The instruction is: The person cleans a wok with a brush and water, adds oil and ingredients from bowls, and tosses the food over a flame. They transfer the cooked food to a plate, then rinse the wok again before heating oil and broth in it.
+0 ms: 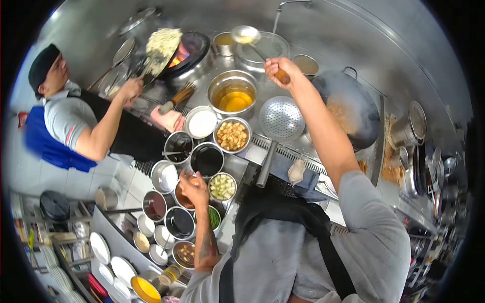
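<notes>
My right hand (279,72) is closed round the wooden handle of a ladle (246,35). The ladle's metal bowl is up by a small pot of yellowish liquid (224,43) and a covered pot (278,46). Below it stands a steel pot of golden oil (233,98). My left hand (194,190) is over a pot with brownish-orange contents (182,196). Its fingers are curled around a small orange item that I cannot make out. Beside it are a pot of dark sauce (207,158) and a pot of pale green diced vegetable (223,186).
A smoking wok (348,111) sits at the right, and a perforated skimmer (282,118) lies mid-counter. At the left a co-worker (83,116) tosses noodles (162,48) over a flame. A pot of browned cubes (232,135) and several sauce pots crowd the front. White plates (100,247) stand lower left.
</notes>
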The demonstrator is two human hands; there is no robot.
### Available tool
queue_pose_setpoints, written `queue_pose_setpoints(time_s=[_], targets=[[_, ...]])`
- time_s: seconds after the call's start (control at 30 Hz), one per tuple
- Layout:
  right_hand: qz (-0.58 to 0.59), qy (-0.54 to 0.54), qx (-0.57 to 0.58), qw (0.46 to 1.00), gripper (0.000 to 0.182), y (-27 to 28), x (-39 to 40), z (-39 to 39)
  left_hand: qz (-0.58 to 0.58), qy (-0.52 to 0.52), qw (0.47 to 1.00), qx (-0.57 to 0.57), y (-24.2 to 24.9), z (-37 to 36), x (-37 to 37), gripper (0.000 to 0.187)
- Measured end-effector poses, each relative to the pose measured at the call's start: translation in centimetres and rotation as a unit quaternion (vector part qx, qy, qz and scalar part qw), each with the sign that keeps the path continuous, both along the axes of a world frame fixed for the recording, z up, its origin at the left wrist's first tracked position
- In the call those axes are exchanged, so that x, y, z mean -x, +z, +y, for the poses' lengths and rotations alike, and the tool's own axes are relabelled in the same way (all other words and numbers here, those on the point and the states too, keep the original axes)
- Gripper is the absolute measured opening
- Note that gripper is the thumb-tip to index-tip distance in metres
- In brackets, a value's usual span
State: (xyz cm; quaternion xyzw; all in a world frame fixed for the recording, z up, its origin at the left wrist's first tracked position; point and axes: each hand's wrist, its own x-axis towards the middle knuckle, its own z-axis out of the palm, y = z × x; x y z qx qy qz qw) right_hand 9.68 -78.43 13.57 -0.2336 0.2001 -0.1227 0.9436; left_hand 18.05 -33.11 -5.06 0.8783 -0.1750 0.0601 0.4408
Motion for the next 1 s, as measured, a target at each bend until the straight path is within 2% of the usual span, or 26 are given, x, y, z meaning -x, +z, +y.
queue_pose_setpoints(time_s=[0.1, 0.17, 0.2, 0.23, 0.3, 0.33, 0.37, 0.43, 0.47, 0.5, 0.53, 0.57, 0.6, 0.63, 0.67, 0.7, 0.73, 0.77, 0.8, 0.83, 0.87, 0.9, 0.93, 0.97, 1.0], targets=[[0.028, -0.065, 0.025, 0.997, 0.013, 0.4, 0.1, -6.0, -0.023, -0.007, 1.000, -0.004, -0.3, 0.6, -0.1, 0.050], [0.012, -0.159, 0.000, 0.987, 0.015, 0.9, 1.8, -9.5, -0.022, -0.022, 0.999, 0.011, -0.1, 0.3, 0.3, 0.049], [-0.018, -0.165, -0.052, 0.985, 0.012, 1.5, 3.7, -10.2, -0.028, -0.027, 0.999, 0.011, 0.5, -0.3, 0.7, 0.049], [-0.020, -0.178, -0.052, 0.982, 0.012, 1.5, 6.0, -10.5, -0.009, -0.041, 0.999, 0.032, 0.9, -0.9, 1.5, 0.048], [-0.002, -0.191, -0.032, 0.981, 0.012, 1.9, 11.8, -10.4, -0.030, -0.071, 0.997, 0.006, 2.0, -2.5, 3.1, 0.047], [0.034, -0.189, 0.035, 0.981, 0.010, 1.9, 15.1, -9.7, -0.005, -0.084, 0.996, 0.010, 2.1, -3.5, 4.0, 0.045], [0.038, -0.204, 0.033, 0.978, 0.010, 1.9, 18.6, -8.9, -0.034, -0.136, 0.987, 0.073, 2.0, -4.9, 5.2, 0.042], [0.176, -0.192, 0.200, 0.945, 0.012, 1.6, 25.7, -6.9, -0.016, -0.194, 0.976, 0.096, 2.0, -7.9, 7.8, 0.040], [0.271, -0.200, 0.250, 0.908, 0.015, 2.5, 29.2, -4.7, -0.036, -0.222, 0.970, 0.091, 2.7, -9.6, 9.7, 0.041], [0.278, -0.207, 0.245, 0.906, 0.015, 2.9, 32.6, -3.3, -0.030, -0.245, 0.963, 0.109, 2.2, -11.5, 11.4, 0.044], [0.350, -0.163, 0.289, 0.876, 0.016, 3.0, 35.9, -2.2, -0.100, -0.276, 0.951, 0.094, 2.8, -13.5, 13.6, 0.046], [0.417, -0.115, 0.332, 0.838, 0.018, 2.8, 38.7, -1.5, 0.008, -0.302, 0.949, 0.086, 3.5, -15.1, 16.3, 0.045], [0.418, -0.116, 0.328, 0.839, 0.018, 1.8, 41.0, -1.2, -0.007, -0.354, 0.932, 0.071, 3.6, -16.8, 18.5, 0.043], [0.456, -0.090, 0.374, 0.803, 0.016, 0.1, 43.1, -0.9, 0.001, -0.410, 0.909, 0.075, 4.2, -18.6, 20.8, 0.043], [0.490, -0.063, 0.418, 0.763, 0.016, -1.6, 45.0, -0.5, -0.061, -0.440, 0.896, -0.014, 1.7, -20.5, 21.5, 0.048], [0.489, -0.065, 0.414, 0.765, 0.016, -2.9, 46.8, 0.0, -0.063, -0.443, 0.894, -0.018, -1.1, -22.3, 21.9, 0.048], [0.487, -0.077, 0.476, 0.728, 0.015, -4.2, 48.4, 0.8, -0.049, -0.421, 0.898, -0.121, -3.9, -23.8, 22.2, 0.059], [0.482, -0.087, 0.535, 0.688, 0.022, -5.1, 49.8, 1.9, -0.035, -0.392, 0.891, -0.225, -6.0, -24.1, 22.6, 0.070], [0.509, -0.083, 0.576, 0.634, 0.043, -4.8, 50.5, 3.5, -0.036, -0.392, 0.890, -0.229, -7.3, -24.1, 23.0, 0.070], [0.507, -0.085, 0.575, 0.636, 0.043, -6.8, 51.2, 3.5, 0.016, -0.357, 0.893, -0.272, -8.0, -24.2, 23.2, 0.076], [0.535, -0.129, 0.666, 0.504, 0.049, -10.8, 51.7, 3.4, 0.067, -0.321, 0.891, -0.315, -8.7, -24.3, 23.5, 0.083], [0.549, -0.168, 0.737, 0.357, 0.055, -13.9, 52.2, 3.4, 0.065, -0.322, 0.890, -0.317, -9.4, -24.3, 24.1, 0.083], [0.585, -0.154, 0.692, 0.393, 0.057, -14.3, 51.3, 4.2, 0.056, -0.344, 0.878, -0.328, -10.0, -24.1, 24.8, 0.084], [0.586, -0.154, 0.690, 0.396, 0.057, -14.5, 51.1, 5.2, 0.048, -0.365, 0.865, -0.340, -10.7, -23.7, 25.4, 0.084], [0.554, -0.163, 0.577, 0.578, 0.057, -13.3, 50.8, 6.6, 0.040, -0.378, 0.873, -0.305, -9.8, -23.4, 26.5, 0.074]])
